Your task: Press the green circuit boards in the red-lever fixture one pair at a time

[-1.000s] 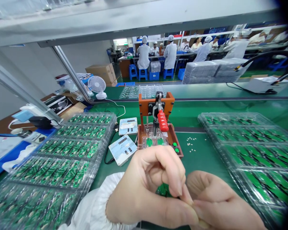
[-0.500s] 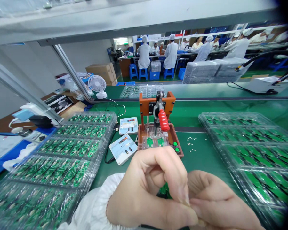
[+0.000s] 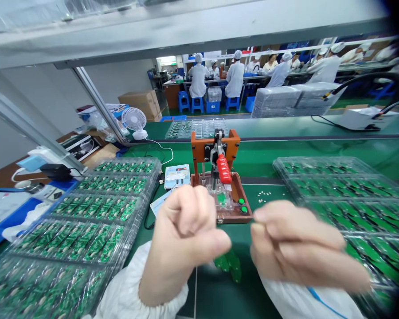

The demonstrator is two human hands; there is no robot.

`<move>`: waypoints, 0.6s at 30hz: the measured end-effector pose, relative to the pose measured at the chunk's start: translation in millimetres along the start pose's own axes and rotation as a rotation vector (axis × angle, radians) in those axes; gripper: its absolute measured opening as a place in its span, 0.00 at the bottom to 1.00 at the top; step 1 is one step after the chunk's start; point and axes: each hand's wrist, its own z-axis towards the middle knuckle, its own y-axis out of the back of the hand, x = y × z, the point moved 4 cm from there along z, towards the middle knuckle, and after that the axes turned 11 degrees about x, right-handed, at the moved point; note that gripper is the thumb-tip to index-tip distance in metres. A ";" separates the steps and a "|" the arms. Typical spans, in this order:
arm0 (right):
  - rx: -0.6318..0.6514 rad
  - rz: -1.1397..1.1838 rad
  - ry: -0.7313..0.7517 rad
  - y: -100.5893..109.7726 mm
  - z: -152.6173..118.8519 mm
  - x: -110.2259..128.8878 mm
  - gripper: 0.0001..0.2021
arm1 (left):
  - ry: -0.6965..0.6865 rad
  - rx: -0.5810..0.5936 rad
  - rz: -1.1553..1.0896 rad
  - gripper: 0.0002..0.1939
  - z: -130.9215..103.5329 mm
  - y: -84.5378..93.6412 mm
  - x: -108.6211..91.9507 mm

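In front of the orange press [image 3: 222, 169], the left hand [image 3: 186, 235] is curled with its thumb out. Forward and right of the press, the right hand [image 3: 295, 243] has its fingertips bunched — both are blurred, so I cannot tell whether either holds anything. Loose green boards [image 3: 233, 267] lie in front of the press; small white pieces [image 3: 264, 193] lie just right of it — loaded trays [image 3: 138, 212] flank it.

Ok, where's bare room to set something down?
Green mat between the sleeves, nearer than the loose green pieces; back ledge between the rear tray and white box. Crowded: left tray, and left of the press, where controllers sit.
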 end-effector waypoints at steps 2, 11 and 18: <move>0.010 -0.002 0.034 -9.1 9.2 -20.6 0.21 | -0.046 -0.123 0.029 0.28 0.4 6.4 -13.3; 0.393 0.090 -0.018 -39.8 -1.1 -63.1 0.26 | -0.213 -0.357 0.051 0.37 -7.9 31.5 -51.9; 0.341 0.078 -0.020 -48.4 3.3 -63.8 0.24 | -0.239 -0.318 0.074 0.25 -8.9 30.4 -53.4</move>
